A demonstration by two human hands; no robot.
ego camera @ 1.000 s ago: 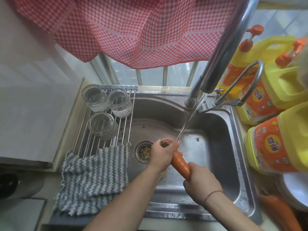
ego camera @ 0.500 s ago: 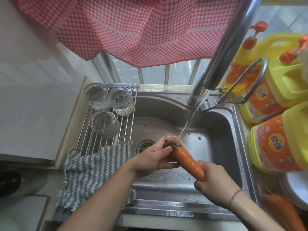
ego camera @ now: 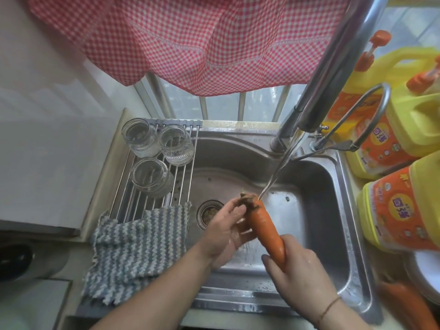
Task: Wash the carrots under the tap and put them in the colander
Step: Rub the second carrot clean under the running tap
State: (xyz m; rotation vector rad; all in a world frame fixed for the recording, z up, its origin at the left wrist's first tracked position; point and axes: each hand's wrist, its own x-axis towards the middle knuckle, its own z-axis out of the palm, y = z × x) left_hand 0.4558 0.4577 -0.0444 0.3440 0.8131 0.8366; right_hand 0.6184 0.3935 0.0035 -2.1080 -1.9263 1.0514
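Observation:
An orange carrot [ego camera: 264, 225] with a dirty brown top is held over the steel sink [ego camera: 338, 210]. Water from the tap [ego camera: 333, 67] runs in a thin stream onto the carrot's top end. My right hand [ego camera: 297, 270] grips the carrot's narrow lower end. My left hand [ego camera: 228, 229] touches the carrot's upper part with its fingers stretched along it. Another carrot [ego camera: 404, 303] lies on the counter at the lower right, partly cut off by the frame edge. No colander is in view.
Three upturned glass jars [ego camera: 152, 177] stand on a wire rack across the sink's left side, with a striped cloth [ego camera: 135, 253] in front of them. Yellow detergent jugs [ego camera: 402, 208] crowd the right counter beside a white dish [ego camera: 426, 272]. A drain strainer [ego camera: 209, 214] sits in the basin. A checked curtain hangs above.
The carrot has been tilted more upright and drawn back so the stream hits its dirty top. My left hand has slid from gripping the top to lying alongside it.

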